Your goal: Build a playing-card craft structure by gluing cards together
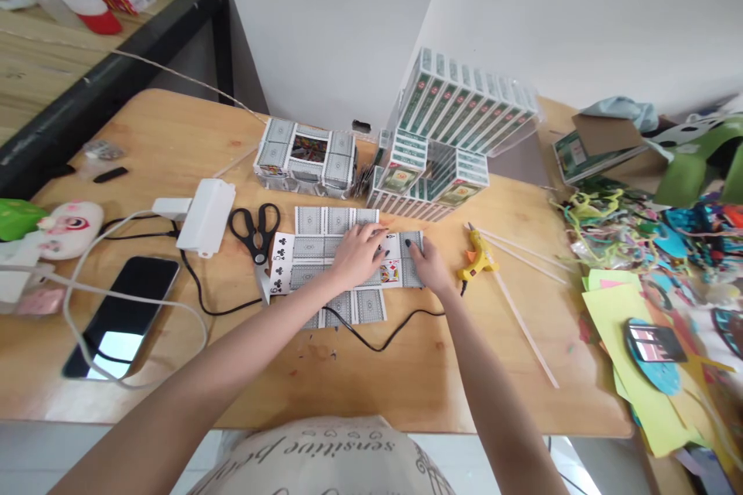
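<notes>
Playing cards lie joined edge to edge in a flat cross-shaped sheet, mostly backs up, with several faces showing. My left hand rests on the middle of the sheet, fingers stretched out and apart. At the right end, my right hand pinches the edge of a face-down playing card, thumb on top; its other fingers are partly hidden. A yellow hot glue gun lies just right of that hand. Black scissors lie at the sheet's left end, blades by the cards.
Behind the sheet stand a box built from cards and stacked green-and-white card packs. Clear glue sticks lie at right. A phone, white power strip and cables occupy the left. Craft scraps and yellow paper cover the right side.
</notes>
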